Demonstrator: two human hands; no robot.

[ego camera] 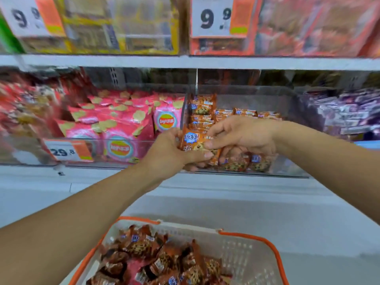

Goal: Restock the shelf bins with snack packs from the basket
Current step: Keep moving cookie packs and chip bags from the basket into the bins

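Now I've got an orange snack pack (190,138) at frame centre, over the clear bin's (287,171) front lip: left hand (174,153) grips it, right hand (238,134) pinches its edge. Placing step, I'd judge; next, stand it among the bin's packs. Basket (246,243) waits below.

Price tags (211,16) read 9.9; lower tag (67,150) 29.8.

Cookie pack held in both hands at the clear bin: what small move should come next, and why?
Probably lower the cookie pack into the clear bin onto the packs already lying there. Both the left hand and right hand grip it right at the bin, and the basket still holds more.
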